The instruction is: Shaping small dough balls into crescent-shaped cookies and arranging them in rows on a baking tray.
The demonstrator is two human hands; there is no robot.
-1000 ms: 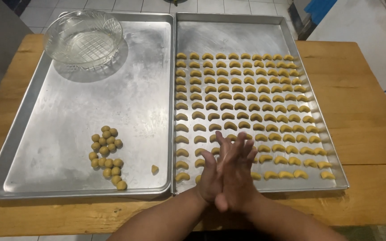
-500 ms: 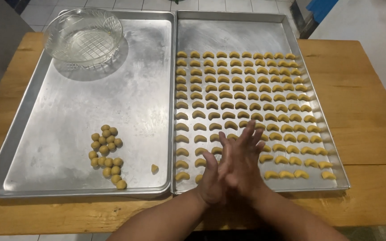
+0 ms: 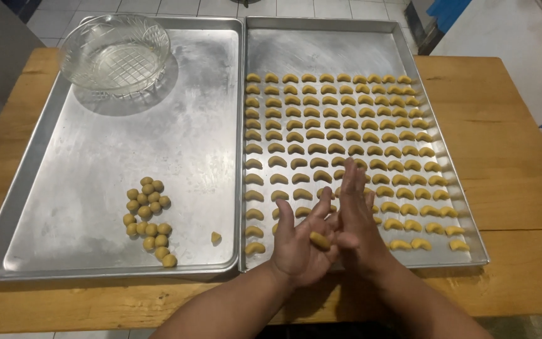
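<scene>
Wooden table (image 3: 509, 188), two metal trays side by side. Over the right tray's (image 3: 371, 44) near edge, your open left hand (image 3: 299, 242) cradles a dough piece (image 3: 319, 241) against your flat right hand (image 3: 356, 216) (soft, light, easily squashed); cup it gently underneath.

Two trays side by side on tabletop (image 3: 509, 125). Left tray (image 3: 95, 150): bowl (image 3: 115, 53) at far corner, dough balls (image 3: 148, 220) near front, one stray piece (image 3: 216, 237) to their right. Right tray (image 3: 340, 44): shaped pieces (image 3: 340, 125) in rows; both hands over its front edge, w/ dough piece (image 3: 319, 240) on left hand (image 3: 299, 242), right hand (image 3: 356, 216) alongside.
</scene>
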